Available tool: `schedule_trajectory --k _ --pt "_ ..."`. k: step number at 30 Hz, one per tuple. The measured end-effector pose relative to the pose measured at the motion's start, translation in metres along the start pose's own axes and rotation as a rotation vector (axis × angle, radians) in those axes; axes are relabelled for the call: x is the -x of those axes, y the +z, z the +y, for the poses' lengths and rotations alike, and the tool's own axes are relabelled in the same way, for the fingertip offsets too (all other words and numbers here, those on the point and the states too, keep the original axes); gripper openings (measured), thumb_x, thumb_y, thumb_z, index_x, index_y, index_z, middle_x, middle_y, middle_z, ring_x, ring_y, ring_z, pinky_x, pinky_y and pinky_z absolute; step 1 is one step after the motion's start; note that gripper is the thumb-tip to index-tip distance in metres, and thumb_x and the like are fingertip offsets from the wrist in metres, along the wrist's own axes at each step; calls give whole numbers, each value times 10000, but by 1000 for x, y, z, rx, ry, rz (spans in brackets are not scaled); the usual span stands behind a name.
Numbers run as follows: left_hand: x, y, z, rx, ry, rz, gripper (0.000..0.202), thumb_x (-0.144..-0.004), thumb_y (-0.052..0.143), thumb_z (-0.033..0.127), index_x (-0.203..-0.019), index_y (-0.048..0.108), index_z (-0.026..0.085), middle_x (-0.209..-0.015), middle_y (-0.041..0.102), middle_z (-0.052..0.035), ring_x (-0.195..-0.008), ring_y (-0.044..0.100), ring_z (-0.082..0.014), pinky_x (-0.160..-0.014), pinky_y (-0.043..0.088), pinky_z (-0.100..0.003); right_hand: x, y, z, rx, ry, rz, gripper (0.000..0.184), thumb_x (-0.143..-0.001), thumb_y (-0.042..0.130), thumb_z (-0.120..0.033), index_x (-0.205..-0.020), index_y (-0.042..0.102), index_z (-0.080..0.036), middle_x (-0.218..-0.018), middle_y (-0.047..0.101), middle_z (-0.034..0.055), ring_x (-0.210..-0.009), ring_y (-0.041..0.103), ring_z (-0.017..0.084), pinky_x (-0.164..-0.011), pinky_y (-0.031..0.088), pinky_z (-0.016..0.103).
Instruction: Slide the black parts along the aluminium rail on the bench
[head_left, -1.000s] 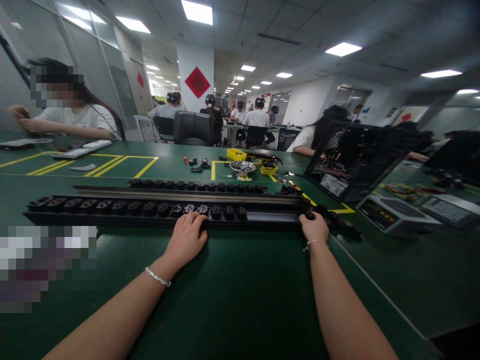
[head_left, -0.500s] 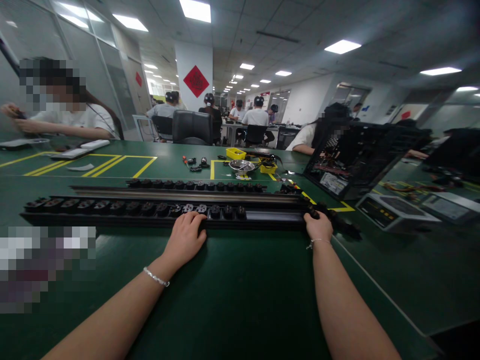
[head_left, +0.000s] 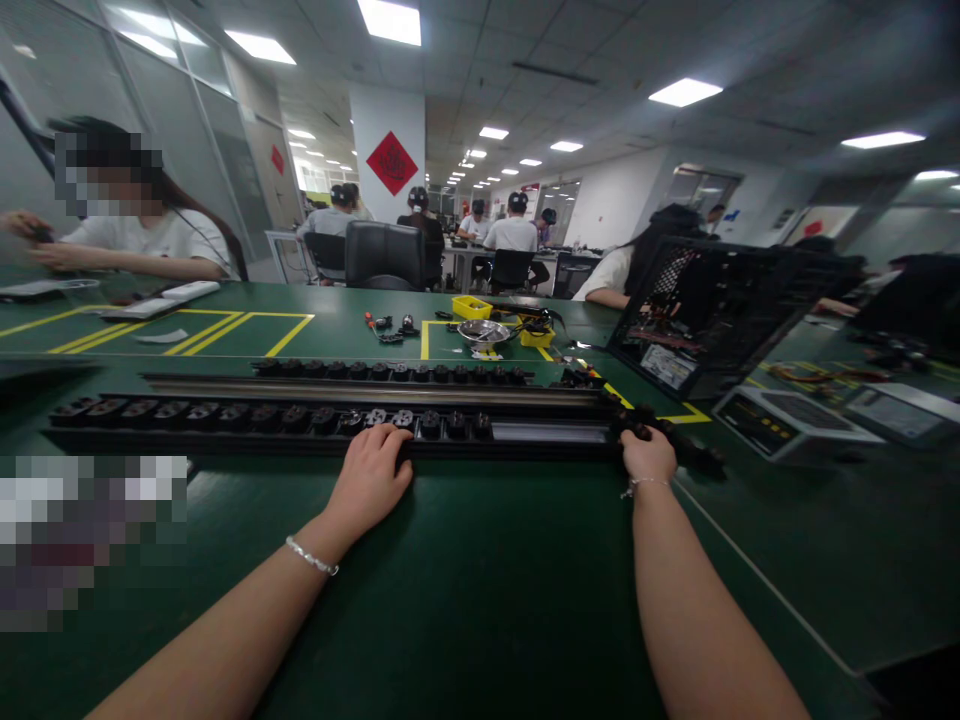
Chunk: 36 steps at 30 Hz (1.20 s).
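A long black power strip (head_left: 225, 425) with a row of sockets lies across the green table in front of me. My left hand (head_left: 371, 475) rests on its near edge at the middle, fingers curled over the rail and pressed on it. My right hand (head_left: 649, 455) is closed round the strip's right end, where black cables (head_left: 694, 458) come out. A second, similar strip (head_left: 390, 375) lies just behind the first.
An open black computer case (head_left: 720, 310) stands at the right, with a grey unit (head_left: 791, 425) before it. A yellow tray (head_left: 472, 307), a metal bowl (head_left: 484, 332) and small tools sit further back. A person in white sits at far left; others work behind.
My right hand has slid a little to the right along the strip's end. My left hand has stayed in place on the strip.
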<state>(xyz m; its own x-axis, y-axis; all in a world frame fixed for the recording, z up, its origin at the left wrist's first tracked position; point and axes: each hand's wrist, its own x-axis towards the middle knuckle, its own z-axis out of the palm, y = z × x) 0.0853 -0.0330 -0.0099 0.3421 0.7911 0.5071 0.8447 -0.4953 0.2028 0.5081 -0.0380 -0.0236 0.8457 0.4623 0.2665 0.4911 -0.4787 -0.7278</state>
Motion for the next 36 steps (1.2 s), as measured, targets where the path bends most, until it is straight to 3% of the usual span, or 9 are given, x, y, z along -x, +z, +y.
schedule_trajectory --k 7,19,26,36 --pt "0 0 0 -5 -3 -9 332 -796 485 248 -1111 553 170 -1103 544 -109 -1078 473 -274 -961 384 -451 -10 2 15 -55 11 44 391 -643 596 -340 -976 681 -154 -737 665 70 -690 595 214 -679 471 320" --pt "0 2 -3 4 6 3 326 -797 487 248 -1113 545 193 -1098 535 -95 -1079 467 -269 -964 382 -457 -15 -14 11 80 17 -69 442 -691 585 -358 -1087 657 -176 -1015 665 124 -920 598 272 -811 452 369" --pt "1 1 -1 8 2 11 318 -788 491 234 -1098 546 191 -1087 542 -95 -1072 474 -265 -966 386 -458 -16 -11 10 249 -32 -118 508 -728 572 -386 -1210 588 -227 -1090 642 128 -968 583 297 -790 450 394" --pt "1 1 0 8 -11 0 316 -795 489 250 -1100 547 198 -1098 538 -92 -1084 474 -267 -962 389 -464 -33 4 15 233 -172 13 465 -701 648 -419 -1111 664 -200 -1074 566 130 -955 536 277 -847 427 392"
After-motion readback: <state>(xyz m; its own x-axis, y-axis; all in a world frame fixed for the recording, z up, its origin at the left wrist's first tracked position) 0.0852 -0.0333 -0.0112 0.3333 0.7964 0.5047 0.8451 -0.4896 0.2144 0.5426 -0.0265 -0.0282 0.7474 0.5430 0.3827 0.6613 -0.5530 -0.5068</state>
